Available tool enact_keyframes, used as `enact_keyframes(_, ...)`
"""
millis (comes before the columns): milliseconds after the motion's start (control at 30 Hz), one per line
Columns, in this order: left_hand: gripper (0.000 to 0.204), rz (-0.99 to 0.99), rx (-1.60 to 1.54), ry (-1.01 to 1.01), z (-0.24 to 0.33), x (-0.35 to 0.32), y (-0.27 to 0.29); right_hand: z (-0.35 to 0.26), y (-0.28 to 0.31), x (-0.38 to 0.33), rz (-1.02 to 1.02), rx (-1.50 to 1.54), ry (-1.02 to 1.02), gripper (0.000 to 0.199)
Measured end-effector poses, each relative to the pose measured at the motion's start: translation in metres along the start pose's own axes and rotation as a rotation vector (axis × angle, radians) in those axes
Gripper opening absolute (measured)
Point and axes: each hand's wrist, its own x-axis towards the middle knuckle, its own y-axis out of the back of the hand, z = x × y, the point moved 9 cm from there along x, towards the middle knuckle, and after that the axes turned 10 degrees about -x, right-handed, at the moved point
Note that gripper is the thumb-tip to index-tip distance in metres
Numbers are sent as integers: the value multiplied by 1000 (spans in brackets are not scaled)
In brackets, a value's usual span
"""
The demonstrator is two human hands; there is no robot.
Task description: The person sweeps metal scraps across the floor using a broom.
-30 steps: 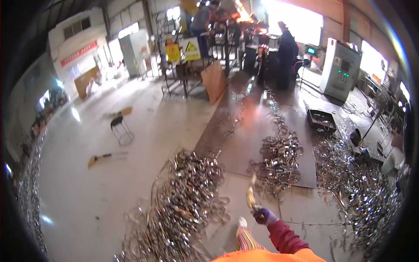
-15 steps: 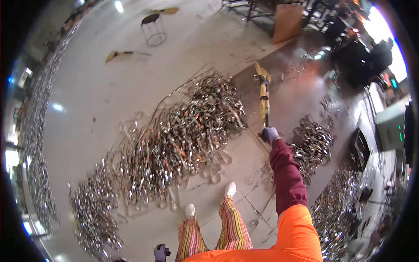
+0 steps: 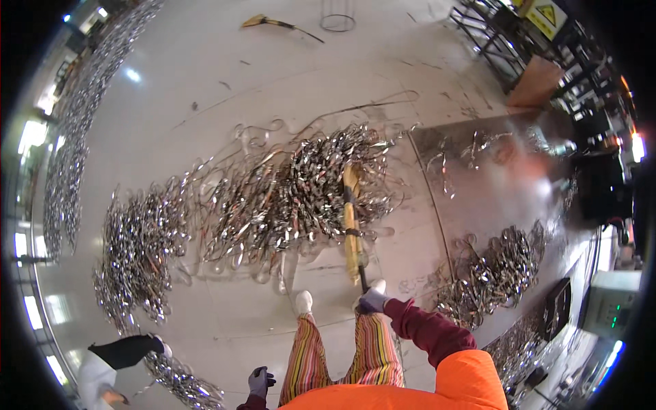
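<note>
My right hand (image 3: 372,299), in a purple-grey glove, is closed round the dark handle of a broom (image 3: 351,205). The broom's straw-coloured head, bound with dark bands, lies against the right part of a long heap of shiny, thin metal pieces (image 3: 273,198) on the floor. Many of those pieces have rounded, loop-like ends; their exact kind cannot be made out. Low in the picture, left of my striped trouser legs, hangs my gloved left hand (image 3: 260,381), with its fingers loosely apart and nothing in them.
A second metal heap (image 3: 140,253) lies left, another heap (image 3: 488,277) right. At lower left is a person (image 3: 113,362) in white and black. A dark metal plate (image 3: 478,164) covers floor at right. Farther off are another broom (image 3: 277,24) and a wire-framed stool (image 3: 337,20).
My right hand has brought the broom from the plate on the right back leftward and nearer, onto the long heap. My view has turned, and a person has come into sight at lower left.
</note>
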Motion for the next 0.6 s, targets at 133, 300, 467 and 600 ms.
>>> enact_keyframes(133, 22, 81, -163, 20, -18, 8, 66, -104, 30, 93, -294, 764, -134, 14)
enact_keyframes(300, 22, 119, -310, 0, -45, 18, 148, -190, 31, 231, -338, 1577, -116, 15)
enact_keyframes(467, 22, 226, -298, 21, -61, 16, 201, -244, 85, 273, -639, 2843, -73, 13)
enact_keyframes(600, 22, 114, -290, -16, -38, 32, 184, -233, 116, 166, -120, 2152, -220, 19)
